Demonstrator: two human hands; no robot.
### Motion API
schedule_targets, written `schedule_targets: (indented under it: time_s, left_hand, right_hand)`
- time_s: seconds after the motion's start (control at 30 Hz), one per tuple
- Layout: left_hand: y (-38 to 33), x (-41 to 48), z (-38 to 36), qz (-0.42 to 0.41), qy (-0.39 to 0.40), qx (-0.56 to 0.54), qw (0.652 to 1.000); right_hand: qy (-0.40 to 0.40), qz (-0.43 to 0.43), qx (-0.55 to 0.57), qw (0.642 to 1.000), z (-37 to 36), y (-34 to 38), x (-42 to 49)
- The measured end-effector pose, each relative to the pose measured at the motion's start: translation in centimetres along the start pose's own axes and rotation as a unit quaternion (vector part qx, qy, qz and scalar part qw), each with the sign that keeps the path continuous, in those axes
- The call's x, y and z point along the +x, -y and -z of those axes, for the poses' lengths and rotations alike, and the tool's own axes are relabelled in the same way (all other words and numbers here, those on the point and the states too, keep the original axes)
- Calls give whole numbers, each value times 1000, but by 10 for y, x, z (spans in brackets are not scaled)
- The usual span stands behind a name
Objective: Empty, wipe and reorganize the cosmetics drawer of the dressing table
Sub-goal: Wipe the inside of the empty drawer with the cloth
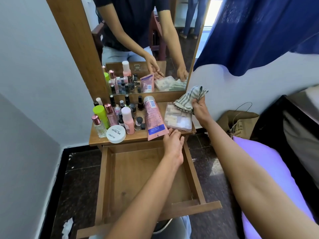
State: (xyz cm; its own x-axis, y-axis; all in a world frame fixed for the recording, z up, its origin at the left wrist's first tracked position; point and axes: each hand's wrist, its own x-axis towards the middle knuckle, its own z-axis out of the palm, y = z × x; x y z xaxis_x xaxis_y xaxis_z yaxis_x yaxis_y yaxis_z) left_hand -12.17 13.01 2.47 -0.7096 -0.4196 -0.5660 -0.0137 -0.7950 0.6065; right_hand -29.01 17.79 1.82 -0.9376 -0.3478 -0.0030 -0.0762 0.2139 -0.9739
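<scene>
Right hand (200,108) grips striped cloth (188,98); left hand (173,146) perhaps touches pink tube (154,118).

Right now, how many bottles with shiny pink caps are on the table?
2. A clear glass bottle stands at the front left corner, and a pink bottle stands behind it, right of the green bottle. Others may hide behind taller ones.

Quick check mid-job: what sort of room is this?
Probably a bedroom in a home: a wooden dressing table with a tall mirror, cosmetics bottles crowded on its top, and what looks like a purple pillow at the right.
</scene>
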Motion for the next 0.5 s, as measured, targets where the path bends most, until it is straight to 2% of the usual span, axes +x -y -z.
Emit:
schedule_targets:
  time_s: [0.23,0.5]
  left_hand:
    - [17,0,-4,16,-22,3,1000]
    - [29,-5,4,54,-21,-33,998]
  right_hand:
    - [-96,-7,10,995,13,-16,-18]
    - [-146,-65,185,970,18,-34,-36]
